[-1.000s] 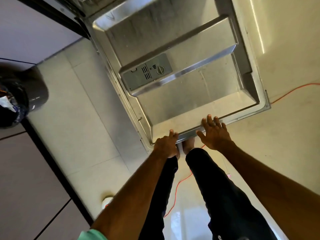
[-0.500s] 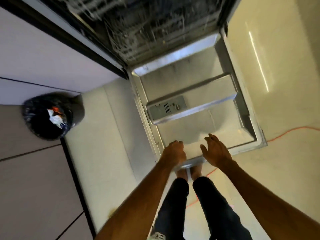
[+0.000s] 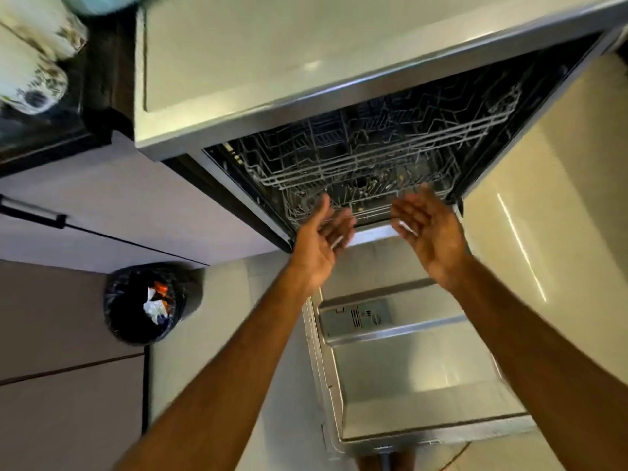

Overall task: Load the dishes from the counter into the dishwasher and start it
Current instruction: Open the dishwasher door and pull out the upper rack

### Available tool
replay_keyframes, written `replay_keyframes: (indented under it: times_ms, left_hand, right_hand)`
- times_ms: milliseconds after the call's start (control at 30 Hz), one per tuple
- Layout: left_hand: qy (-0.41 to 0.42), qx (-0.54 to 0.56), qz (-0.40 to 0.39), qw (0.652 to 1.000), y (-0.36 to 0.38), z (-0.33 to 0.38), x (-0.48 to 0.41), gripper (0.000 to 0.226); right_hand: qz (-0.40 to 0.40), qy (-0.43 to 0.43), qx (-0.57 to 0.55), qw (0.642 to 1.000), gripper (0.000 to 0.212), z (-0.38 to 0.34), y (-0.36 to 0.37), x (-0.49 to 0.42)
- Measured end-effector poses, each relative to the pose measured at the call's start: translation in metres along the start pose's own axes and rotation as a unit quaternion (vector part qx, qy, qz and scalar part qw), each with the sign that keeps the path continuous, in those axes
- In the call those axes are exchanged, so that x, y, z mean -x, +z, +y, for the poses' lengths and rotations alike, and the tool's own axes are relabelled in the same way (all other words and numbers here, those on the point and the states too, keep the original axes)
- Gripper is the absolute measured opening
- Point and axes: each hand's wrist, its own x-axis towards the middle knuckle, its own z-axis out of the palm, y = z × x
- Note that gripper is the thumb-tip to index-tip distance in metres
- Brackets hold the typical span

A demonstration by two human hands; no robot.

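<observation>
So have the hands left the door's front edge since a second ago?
Yes. Both the left hand and right hand have moved off the open dishwasher door edge, forward past the detergent dispenser, now open and empty near the lower rack.

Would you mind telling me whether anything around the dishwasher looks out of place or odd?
Nothing stands out: the dishwasher door lies fully open, the lower rack sits inside, and both hands are open and empty.

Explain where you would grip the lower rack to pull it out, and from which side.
Grip the lower rack by its front wire rail, from the front over the open door. That rail faces outward, both open hands already near it.
</observation>
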Motion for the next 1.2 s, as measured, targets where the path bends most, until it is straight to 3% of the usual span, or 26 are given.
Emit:
replay_keyframes:
  times_ms: [67, 200, 300, 433, 567, 867, 1000, 1200]
  left_hand:
    - [0.017, 0.058, -0.001, 0.998, 0.007, 0.027, -0.007, 0.053]
    - [0.048, 0.143, 0.021, 0.988, 0.019, 0.057, -0.027, 0.080]
    - [0.050, 0.168, 0.048, 0.983, 0.030, 0.060, -0.038, 0.062]
    - [0.035, 0.197, 0.082, 0.976, 0.035, 0.056, -0.049, 0.032]
    - [0.036, 0.210, 0.079, 0.974, 0.030, 0.048, -0.057, 0.025]
    - [0.060, 0.231, 0.083, 0.968, 0.032, 0.045, -0.068, 0.047]
    - [0.072, 0.226, 0.074, 0.969, 0.027, 0.035, -0.065, 0.049]
    - [0.086, 0.211, 0.076, 0.971, 0.015, 0.000, -0.038, 0.049]
  right_hand:
    - [-0.013, -0.012, -0.033, 0.999, 0.051, -0.018, 0.008, -0.018]
    - [0.004, -0.024, -0.061, 0.998, 0.064, -0.051, 0.028, -0.046]
    - [0.038, -0.009, -0.081, 0.996, 0.059, -0.065, 0.032, -0.060]
    - [0.064, 0.022, -0.050, 0.996, 0.026, -0.065, 0.028, -0.067]
    - [0.074, 0.037, -0.076, 0.994, 0.027, -0.066, 0.017, -0.080]
    - [0.061, 0.013, -0.108, 0.992, 0.020, -0.070, 0.011, -0.113]
    - [0.065, 0.013, -0.080, 0.995, 0.039, -0.064, 0.001, -0.109]
    - [0.030, 0.002, -0.096, 0.995, 0.032, -0.036, -0.029, -0.083]
